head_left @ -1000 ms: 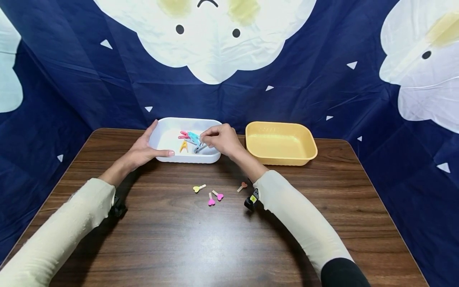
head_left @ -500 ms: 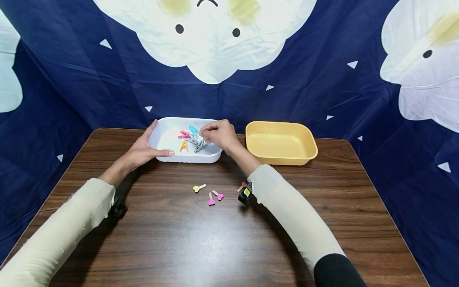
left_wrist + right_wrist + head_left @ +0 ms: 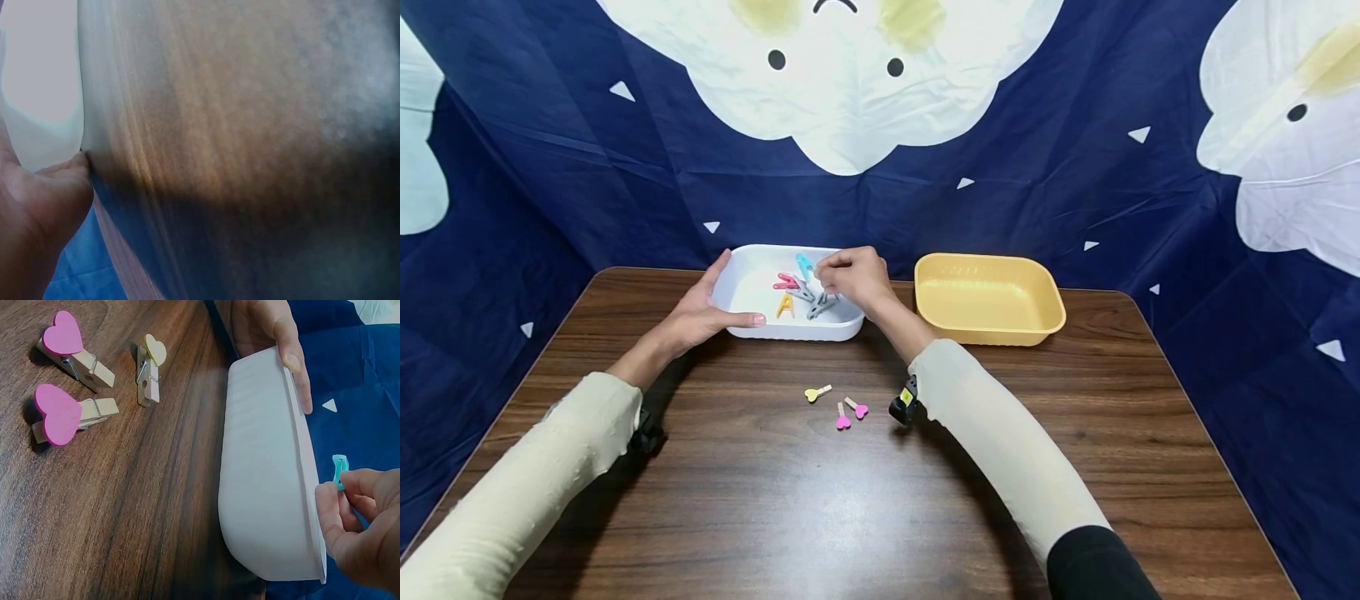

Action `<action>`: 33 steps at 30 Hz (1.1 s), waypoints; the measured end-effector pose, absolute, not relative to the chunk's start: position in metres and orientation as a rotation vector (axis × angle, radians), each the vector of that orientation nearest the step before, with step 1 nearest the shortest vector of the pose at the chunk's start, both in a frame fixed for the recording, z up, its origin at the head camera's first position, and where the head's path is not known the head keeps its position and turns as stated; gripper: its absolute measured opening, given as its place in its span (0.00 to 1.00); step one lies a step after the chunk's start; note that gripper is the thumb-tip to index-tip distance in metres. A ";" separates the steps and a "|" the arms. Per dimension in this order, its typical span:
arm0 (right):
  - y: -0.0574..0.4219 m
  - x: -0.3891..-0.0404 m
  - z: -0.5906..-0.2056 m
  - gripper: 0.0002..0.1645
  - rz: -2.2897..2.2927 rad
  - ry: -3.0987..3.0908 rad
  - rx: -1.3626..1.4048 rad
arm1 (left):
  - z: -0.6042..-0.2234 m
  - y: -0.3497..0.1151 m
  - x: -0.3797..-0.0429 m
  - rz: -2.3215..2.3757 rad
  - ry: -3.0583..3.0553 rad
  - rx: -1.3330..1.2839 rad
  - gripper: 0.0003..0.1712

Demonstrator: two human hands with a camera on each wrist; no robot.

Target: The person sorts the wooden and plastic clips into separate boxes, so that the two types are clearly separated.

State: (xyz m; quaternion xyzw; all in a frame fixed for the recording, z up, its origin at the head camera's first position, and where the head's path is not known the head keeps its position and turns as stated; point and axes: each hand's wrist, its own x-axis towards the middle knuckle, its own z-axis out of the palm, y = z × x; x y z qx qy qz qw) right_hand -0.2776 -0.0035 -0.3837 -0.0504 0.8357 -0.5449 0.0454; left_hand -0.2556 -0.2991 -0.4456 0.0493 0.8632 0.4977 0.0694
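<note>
My left hand (image 3: 700, 315) grips the left end of a white plastic tray (image 3: 747, 275), thumb over the near rim and fingers at the far side. Over the tray's right part, my right hand (image 3: 859, 282) pinches a turquoise clothespin (image 3: 340, 467) between thumb and fingers, as the right wrist view shows. Below it in the tray lie a pink clothespin (image 3: 786, 282), a yellow-orange clothespin (image 3: 786, 306) and grey clothespins (image 3: 822, 306). The left wrist view shows mostly the thumb (image 3: 69, 172) against the tray's rim.
A yellow tray (image 3: 988, 336) stands to the right of the white one. On the wooden table in front lie a yellow heart clothespin (image 3: 817, 393) and two pink heart clothespins (image 3: 843, 417). A blue printed cloth (image 3: 895, 208) hangs behind the table.
My right hand has shifted slightly left and away from me with the turquoise clothespin, off the grey ones. The right forearm now hides an orange heart clothespin. The left hand has stayed put.
</note>
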 end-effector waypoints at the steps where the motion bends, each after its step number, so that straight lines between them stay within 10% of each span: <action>1: -0.004 -0.278 -0.384 0.07 -1.665 2.555 -0.149 | -0.445 -0.299 -0.255 1.499 2.598 0.149 0.86; 33: 0.004 -0.254 -0.386 0.07 -1.696 2.432 -0.285 | -0.445 -0.298 -0.254 1.486 2.605 0.150 0.86</action>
